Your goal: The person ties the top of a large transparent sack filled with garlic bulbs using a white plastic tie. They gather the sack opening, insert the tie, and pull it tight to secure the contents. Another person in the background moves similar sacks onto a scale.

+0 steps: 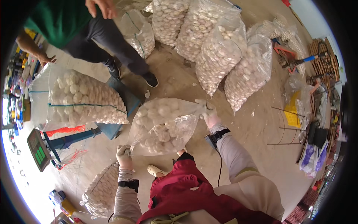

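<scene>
Before me is a clear plastic sack of garlic bulbs (163, 128), its mouth facing up towards me. My gloved left hand (124, 155) grips one corner of the sack's rim. The opposite corner is bunched in my gloved right hand (206, 110). Pale bulbs show through the film and inside the mouth. Left of this sack, another full garlic sack (86, 98) stands on a blue platform scale (125, 95). The scale's display head (39, 151) is lit with green digits. A tied mesh sack of garlic (102, 190) rests on the floor near my left forearm.
Another person in a green shirt (61, 22) stands beyond the scale, one hand at the weighed sack's top. Several filled garlic sacks (221, 53) crowd the far floor. At right are a yellow crate (293, 109), a wire frame (288, 126) and a red-and-blue tool or cart (296, 57).
</scene>
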Demonstrator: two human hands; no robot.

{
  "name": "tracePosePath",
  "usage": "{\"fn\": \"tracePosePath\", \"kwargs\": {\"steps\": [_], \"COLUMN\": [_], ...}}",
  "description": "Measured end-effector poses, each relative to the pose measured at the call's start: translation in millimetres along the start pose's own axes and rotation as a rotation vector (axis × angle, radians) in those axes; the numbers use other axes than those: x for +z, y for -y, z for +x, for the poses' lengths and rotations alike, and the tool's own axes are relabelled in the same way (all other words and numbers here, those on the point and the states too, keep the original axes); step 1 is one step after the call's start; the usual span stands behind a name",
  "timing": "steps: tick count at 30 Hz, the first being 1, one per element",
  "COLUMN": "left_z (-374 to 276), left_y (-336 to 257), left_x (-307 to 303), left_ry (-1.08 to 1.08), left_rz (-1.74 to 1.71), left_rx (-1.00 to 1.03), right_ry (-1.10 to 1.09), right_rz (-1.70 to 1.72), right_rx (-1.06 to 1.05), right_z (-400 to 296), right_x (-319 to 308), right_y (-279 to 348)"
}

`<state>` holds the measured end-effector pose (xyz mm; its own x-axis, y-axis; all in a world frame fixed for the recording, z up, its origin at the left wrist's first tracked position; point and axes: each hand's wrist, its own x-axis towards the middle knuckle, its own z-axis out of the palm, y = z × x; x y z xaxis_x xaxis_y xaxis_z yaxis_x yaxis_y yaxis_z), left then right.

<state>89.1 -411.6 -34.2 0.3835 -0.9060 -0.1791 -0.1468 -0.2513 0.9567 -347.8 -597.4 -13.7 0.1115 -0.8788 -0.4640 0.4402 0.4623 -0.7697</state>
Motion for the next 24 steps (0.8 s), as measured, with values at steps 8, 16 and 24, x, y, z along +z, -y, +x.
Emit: {"fn": "tracePosePath", "kwargs": {"steps": [8,16,24], "left_z": [8.8,-144.1,-273.2], "left_y": [-37.0,-36.6,40.2], "left_x": [50.8,-32.8,-84.9], "left_ry": [-0.144,0.494,0.312], "left_rz": [0.567,1.246,1.032], "left_rx": [0.047,-0.131,-0.597], "right_ry": [0.249,0.447,0.399], "right_rz": [0.099,-0.065,-0.35], "right_rx": [0.117,0.29,0.448], "right_z": [-29.5,-181.7,-188.2], "right_x": [36.4,17.0,158.7], "right_y": [-20.2,-65.9,-79.7]}}
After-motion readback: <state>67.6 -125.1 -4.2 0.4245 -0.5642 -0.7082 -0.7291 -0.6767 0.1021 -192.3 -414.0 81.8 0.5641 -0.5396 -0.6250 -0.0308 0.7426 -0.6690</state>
